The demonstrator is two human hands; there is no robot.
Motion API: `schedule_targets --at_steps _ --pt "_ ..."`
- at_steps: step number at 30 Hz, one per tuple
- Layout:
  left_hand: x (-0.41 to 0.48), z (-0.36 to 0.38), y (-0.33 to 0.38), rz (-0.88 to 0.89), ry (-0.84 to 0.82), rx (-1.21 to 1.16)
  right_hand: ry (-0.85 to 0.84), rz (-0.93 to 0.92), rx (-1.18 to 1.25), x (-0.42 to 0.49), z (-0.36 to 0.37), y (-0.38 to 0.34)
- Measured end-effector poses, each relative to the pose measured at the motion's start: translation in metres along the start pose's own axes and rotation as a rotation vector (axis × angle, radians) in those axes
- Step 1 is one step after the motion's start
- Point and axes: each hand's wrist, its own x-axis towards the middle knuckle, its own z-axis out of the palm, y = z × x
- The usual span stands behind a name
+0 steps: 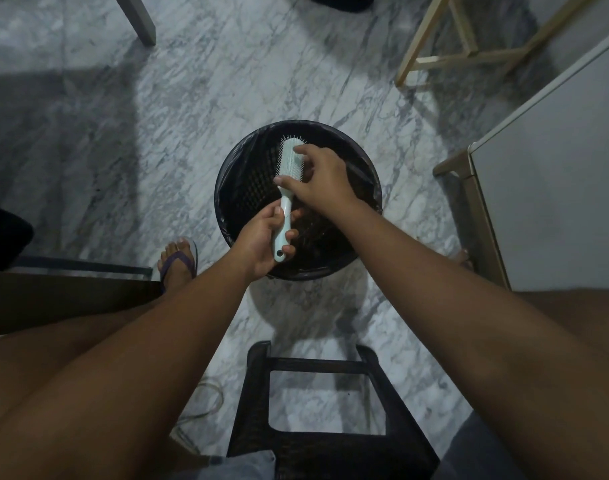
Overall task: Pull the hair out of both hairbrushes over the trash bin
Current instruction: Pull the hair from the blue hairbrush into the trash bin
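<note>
Hovering over the black-lined trash bin (pixel 223 168), the pale hairbrush (pixel 291 150) was held by its handle in the left hand (pixel 258 244), fingers (pixel 291 233) wrapped round it. It looked light, stiff and probably slick, so the handle suited the grip, while soft tangled hair would want pinching near the bristle roots. The right hand (pixel 320 181) curved over the head; whether it pinched hair could not be told. Any strands were lost against the dark liner, and no second brush showed.
</note>
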Motion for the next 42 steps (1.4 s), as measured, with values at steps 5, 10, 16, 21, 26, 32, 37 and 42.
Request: schedule_targets --at_steps 5,10,16,21,26,32,37,42 --pt "0.000 0.002 0.000 -0.018 -0.007 -0.003 0.017 0.036 -0.054 0.011 -0.004 -0.009" --pt "0.002 0.011 0.001 -0.014 -0.014 -0.007 -0.023 -0.031 -0.207 0.015 -0.007 -0.012" --pt "0.000 0.014 -0.003 -0.016 0.006 -0.034 0.048 -0.069 -0.254 0.016 -0.008 -0.002" --pt "-0.002 0.005 -0.002 -0.013 0.016 -0.035 0.140 0.100 -0.029 0.023 -0.018 0.009" --pt "0.000 0.005 0.001 0.007 0.017 0.006 0.065 0.093 -0.003 0.011 -0.014 0.007" --pt "0.003 0.010 0.000 0.012 0.014 0.025 0.003 0.040 -0.060 0.009 -0.010 0.001" --pt "0.004 0.011 0.000 0.019 0.033 0.058 0.019 -0.025 -0.141 0.010 -0.009 -0.001" --pt "0.003 0.013 0.000 0.022 0.043 0.037 0.080 0.061 -0.047 0.017 -0.014 0.004"
